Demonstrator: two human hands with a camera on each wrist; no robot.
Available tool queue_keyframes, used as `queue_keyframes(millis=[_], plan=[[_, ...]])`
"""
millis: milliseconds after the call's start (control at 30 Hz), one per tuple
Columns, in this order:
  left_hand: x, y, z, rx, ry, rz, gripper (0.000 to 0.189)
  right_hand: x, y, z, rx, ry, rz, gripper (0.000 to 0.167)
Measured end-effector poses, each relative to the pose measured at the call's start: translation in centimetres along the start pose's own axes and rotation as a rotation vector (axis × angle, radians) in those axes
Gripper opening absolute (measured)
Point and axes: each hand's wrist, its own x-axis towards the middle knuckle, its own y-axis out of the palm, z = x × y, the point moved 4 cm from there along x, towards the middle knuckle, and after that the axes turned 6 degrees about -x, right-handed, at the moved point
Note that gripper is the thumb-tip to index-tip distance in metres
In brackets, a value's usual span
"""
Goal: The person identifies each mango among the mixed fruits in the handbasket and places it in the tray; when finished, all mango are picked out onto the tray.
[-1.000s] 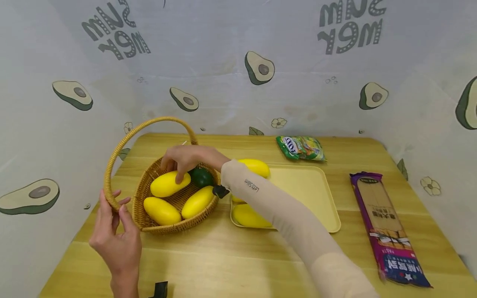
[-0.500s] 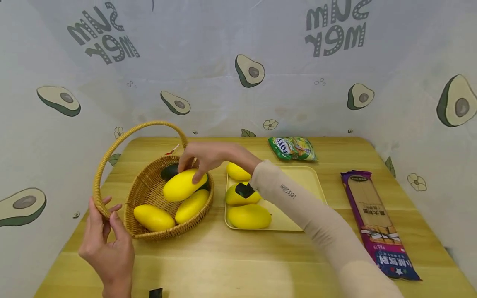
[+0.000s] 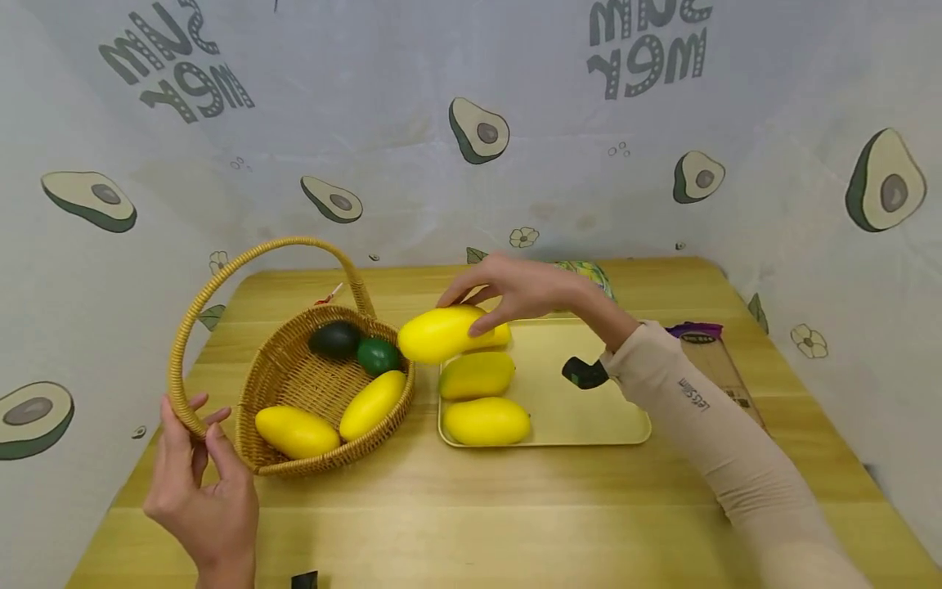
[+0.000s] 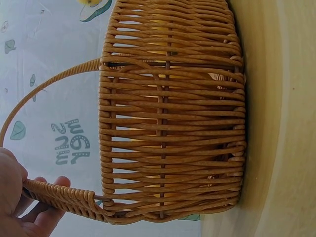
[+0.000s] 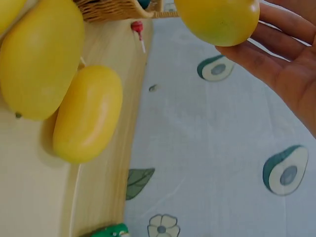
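My right hand (image 3: pixel 533 288) holds a yellow mango (image 3: pixel 432 335) in the air, over the left edge of a pale yellow tray (image 3: pixel 589 421). In the right wrist view the fingers lie along that mango (image 5: pixel 217 22). Several mangoes lie on the tray, among them a greenish one (image 3: pixel 478 375) and a yellow one (image 3: pixel 487 421); another is partly behind the held mango. With my left hand (image 3: pixel 206 499) I grip the handle of a wicker basket (image 4: pixel 173 113). Inside the basket are two yellow mangoes (image 3: pixel 297 432), a blackish avocado-like fruit (image 3: pixel 334 339) and a dark green one (image 3: pixel 379 357).
A red lollipop (image 5: pixel 137 28) lies on the table behind the basket. Behind my right arm are a green candy bag (image 3: pixel 589 274) and a purple pasta packet (image 3: pixel 710 360), both partly hidden. A printed curtain (image 3: pixel 412 221) stands along the table's back.
My right hand has lifted the mango out of the basket and carried it right to the tray. The left hand stays on the handle. The head view has shifted slightly.
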Motion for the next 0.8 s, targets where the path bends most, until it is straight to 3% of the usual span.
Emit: queue_keyframes(millis=[300, 800], plan=[[-0.1, -0.1, 0.1, 0.006, -0.001, -0.014, 0.056, -6.7, -0.9, -3.1, 0.017, 0.100, -0.220, 0.050], [0.0, 0.1, 0.0, -0.021, 0.008, -0.023, 0.054, -13.0, -0.4, -9.5, 0.002, 0.288, -0.334, 0.049]])
